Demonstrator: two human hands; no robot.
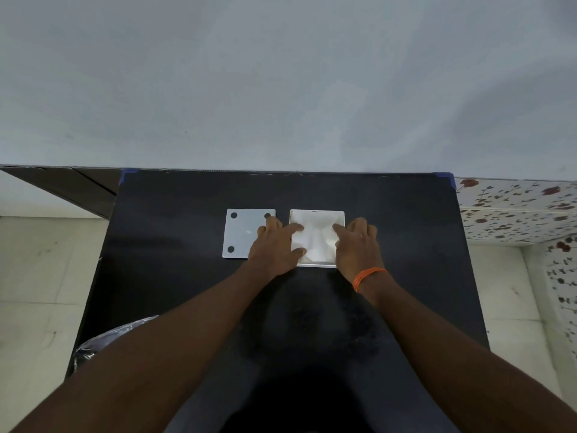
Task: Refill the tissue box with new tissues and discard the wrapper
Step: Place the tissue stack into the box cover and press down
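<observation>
A square white tissue box (317,266) stands open on the black table (175,232), filled with white tissues (317,235) that dip in the middle. My left hand (274,248) rests on the box's left side, its fingers pressed onto the tissues. On the right side my right hand (359,245), with an orange band at the wrist, presses down on the tissues the same way. Just left of the box lies its flat white base plate (242,232) with dark round pads at the corners, partly under my left hand. I see no wrapper on the table.
A shiny plastic-lined bin (93,345) sits on the floor at the table's left front edge, partly behind my left forearm. A pale wall rises right behind the table. Floral tiles (515,210) are at the right, pale floor tiles on both sides.
</observation>
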